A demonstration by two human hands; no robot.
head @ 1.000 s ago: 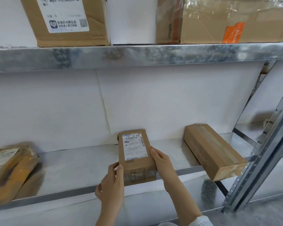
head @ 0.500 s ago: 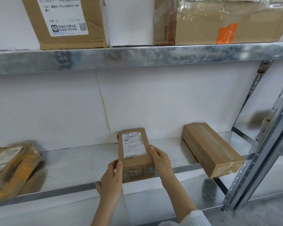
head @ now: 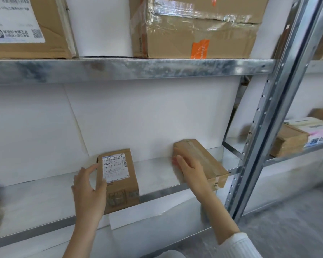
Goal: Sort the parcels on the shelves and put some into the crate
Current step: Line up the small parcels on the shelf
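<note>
The right hand [head: 189,169] has left the labelled parcel [head: 119,175] for the plain box [head: 207,161] lower right, fingers flat; the left hand [head: 90,187] touches the parcel, loose-fingered.

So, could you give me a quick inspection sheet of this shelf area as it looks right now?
Surface: metal shelf, with a white board behind it.
Job's things: labelled box at the shelf's front edge; plain box to its right, apart from it. No crate in view.
Clutter: large carton and taped carton on the shelf above; parcels in the next bay.
Grips: left hand touches the labelled box's left side; right hand rests on the plain box, fingers straight.
Cables: nothing seen.
Surroundings: steel post, grey floor.
</note>
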